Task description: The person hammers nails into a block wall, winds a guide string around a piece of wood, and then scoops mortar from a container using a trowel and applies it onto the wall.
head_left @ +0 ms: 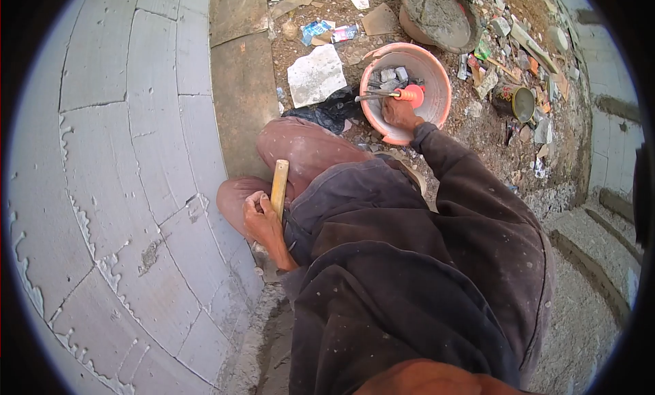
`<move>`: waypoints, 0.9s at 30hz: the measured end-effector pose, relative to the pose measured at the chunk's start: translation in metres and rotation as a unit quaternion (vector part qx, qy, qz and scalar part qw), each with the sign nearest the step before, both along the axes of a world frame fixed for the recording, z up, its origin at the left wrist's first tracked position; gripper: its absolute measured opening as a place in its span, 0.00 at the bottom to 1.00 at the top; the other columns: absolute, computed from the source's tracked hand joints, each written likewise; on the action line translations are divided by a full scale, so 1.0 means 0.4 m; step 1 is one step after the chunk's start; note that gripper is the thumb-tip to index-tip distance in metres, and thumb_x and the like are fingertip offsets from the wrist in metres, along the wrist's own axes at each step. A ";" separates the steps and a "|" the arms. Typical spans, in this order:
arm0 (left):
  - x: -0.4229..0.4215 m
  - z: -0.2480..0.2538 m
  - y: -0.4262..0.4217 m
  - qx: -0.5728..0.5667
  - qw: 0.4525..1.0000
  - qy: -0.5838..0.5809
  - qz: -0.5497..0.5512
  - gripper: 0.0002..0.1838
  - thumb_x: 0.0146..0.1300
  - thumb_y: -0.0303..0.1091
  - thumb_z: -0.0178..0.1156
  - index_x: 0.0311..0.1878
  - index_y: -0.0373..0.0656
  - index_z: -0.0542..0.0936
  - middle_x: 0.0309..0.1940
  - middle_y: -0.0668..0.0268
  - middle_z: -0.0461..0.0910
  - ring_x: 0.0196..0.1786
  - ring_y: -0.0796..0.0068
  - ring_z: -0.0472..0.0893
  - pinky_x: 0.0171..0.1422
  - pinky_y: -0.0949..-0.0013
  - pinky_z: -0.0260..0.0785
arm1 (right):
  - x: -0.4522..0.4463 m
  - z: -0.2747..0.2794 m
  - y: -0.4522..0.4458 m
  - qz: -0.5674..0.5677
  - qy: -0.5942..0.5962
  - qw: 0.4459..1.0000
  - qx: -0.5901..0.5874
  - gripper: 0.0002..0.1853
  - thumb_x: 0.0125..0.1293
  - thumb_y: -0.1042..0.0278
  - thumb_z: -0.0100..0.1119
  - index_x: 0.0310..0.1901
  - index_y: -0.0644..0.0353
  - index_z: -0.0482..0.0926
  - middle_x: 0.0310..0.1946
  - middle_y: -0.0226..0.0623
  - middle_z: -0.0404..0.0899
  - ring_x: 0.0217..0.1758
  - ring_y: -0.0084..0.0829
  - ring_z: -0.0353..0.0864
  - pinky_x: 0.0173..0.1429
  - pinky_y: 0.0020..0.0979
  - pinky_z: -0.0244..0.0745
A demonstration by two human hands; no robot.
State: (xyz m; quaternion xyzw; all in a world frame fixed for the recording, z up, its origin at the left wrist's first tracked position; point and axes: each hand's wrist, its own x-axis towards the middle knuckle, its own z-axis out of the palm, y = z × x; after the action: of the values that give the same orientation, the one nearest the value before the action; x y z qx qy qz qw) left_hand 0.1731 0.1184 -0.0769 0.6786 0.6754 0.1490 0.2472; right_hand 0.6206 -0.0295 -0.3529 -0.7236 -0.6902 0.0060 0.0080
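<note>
My left hand (263,221), by my bent knee, is closed around a flat yellowish wooden handle (280,183) that points up from the fist. Whatever sits at its lower end is hidden. At the pink bucket (442,88), my right hand (400,113) reaches over the near rim with curled fingers. It grips a chisel with a red guard (411,94), whose metal shaft extends left over the rim beside another thin metal piece. Small grey block pieces (391,74) lie inside the bucket.
A grey block wall (150,136) rises close on my left, with a board (244,95) along its foot. Beyond the bucket stands a tub of grey mortar (440,16). Rubble, a rusty can (515,101), a white slab (316,74) and black plastic (327,113) cover the ground.
</note>
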 end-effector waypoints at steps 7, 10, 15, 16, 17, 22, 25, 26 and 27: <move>-0.004 0.003 0.001 0.010 1.000 0.000 -0.013 0.08 0.68 0.31 0.65 0.46 0.40 0.88 0.43 0.56 0.89 0.42 0.54 0.88 0.49 0.54 0.79 | -0.016 0.233 -0.037 -0.336 0.244 0.895 -0.163 0.08 0.68 0.68 0.62 0.46 0.58 0.78 0.43 0.46 0.80 0.41 0.54 0.83 0.42 0.53 0.78; 0.003 0.002 0.005 0.032 0.999 0.016 -0.031 0.08 0.68 0.31 0.65 0.46 0.40 0.88 0.44 0.56 0.89 0.41 0.55 0.88 0.49 0.55 0.79 | -0.066 0.427 -0.002 -0.323 0.164 0.928 0.091 0.13 0.64 0.67 0.67 0.48 0.56 0.79 0.42 0.45 0.78 0.45 0.51 0.84 0.44 0.50 0.80; 0.003 0.004 0.010 0.017 0.999 0.020 -0.028 0.08 0.68 0.31 0.65 0.46 0.40 0.88 0.43 0.56 0.89 0.41 0.56 0.88 0.48 0.55 0.78 | -0.044 0.375 0.041 -0.150 0.054 0.978 0.134 0.23 0.57 0.66 0.71 0.54 0.53 0.78 0.45 0.41 0.80 0.49 0.46 0.85 0.45 0.49 0.77; 0.002 0.004 0.012 0.021 0.999 0.017 -0.026 0.08 0.68 0.31 0.65 0.46 0.40 0.88 0.43 0.56 0.89 0.41 0.56 0.88 0.48 0.55 0.78 | -0.027 0.345 0.046 -0.148 0.052 0.978 0.139 0.23 0.57 0.66 0.71 0.54 0.53 0.78 0.45 0.41 0.80 0.49 0.46 0.85 0.45 0.49 0.77; -0.001 0.002 0.011 0.016 1.000 -0.001 -0.017 0.08 0.68 0.31 0.65 0.46 0.40 0.88 0.43 0.56 0.89 0.41 0.57 0.88 0.48 0.56 0.78 | -0.015 0.344 0.058 -0.166 0.073 0.980 0.084 0.21 0.59 0.66 0.70 0.53 0.54 0.78 0.44 0.41 0.80 0.47 0.47 0.85 0.45 0.49 0.77; -0.021 -0.019 0.003 0.022 1.000 -0.004 -0.015 0.08 0.68 0.31 0.65 0.46 0.39 0.88 0.43 0.57 0.89 0.39 0.58 0.88 0.47 0.56 0.78 | 0.010 0.388 0.004 -0.294 0.205 0.927 0.113 0.14 0.65 0.69 0.68 0.52 0.58 0.82 0.41 0.36 0.85 0.43 0.42 0.87 0.48 0.45 0.79; -0.006 -0.004 0.002 0.011 1.000 -0.010 -0.017 0.08 0.68 0.31 0.65 0.46 0.39 0.87 0.43 0.57 0.89 0.39 0.58 0.88 0.47 0.56 0.78 | 0.045 0.417 -0.062 -0.354 0.372 0.810 0.282 0.10 0.71 0.68 0.69 0.47 0.65 0.84 0.37 0.34 0.87 0.39 0.26 0.85 0.46 0.32 0.81; -0.006 -0.004 0.004 0.016 1.000 -0.005 -0.022 0.08 0.68 0.31 0.65 0.46 0.39 0.87 0.43 0.57 0.89 0.39 0.59 0.88 0.47 0.56 0.78 | 0.052 0.420 -0.084 -0.356 0.371 0.810 0.282 0.10 0.71 0.68 0.69 0.47 0.65 0.84 0.37 0.34 0.87 0.39 0.26 0.85 0.46 0.32 0.81; -0.007 -0.004 0.007 0.023 0.999 -0.001 -0.028 0.08 0.68 0.31 0.65 0.46 0.39 0.87 0.43 0.57 0.89 0.39 0.59 0.88 0.47 0.56 0.79 | 0.062 0.417 -0.112 -0.414 0.415 0.762 0.276 0.09 0.71 0.69 0.69 0.47 0.65 0.83 0.36 0.34 0.86 0.38 0.26 0.85 0.44 0.33 0.82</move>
State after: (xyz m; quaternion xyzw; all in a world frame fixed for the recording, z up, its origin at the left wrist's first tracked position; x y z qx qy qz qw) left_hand 0.1702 0.1212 -0.0786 0.7028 0.6521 0.1577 0.2365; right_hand 0.6455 -0.0743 -0.1863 -0.8323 -0.2242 0.1110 0.4947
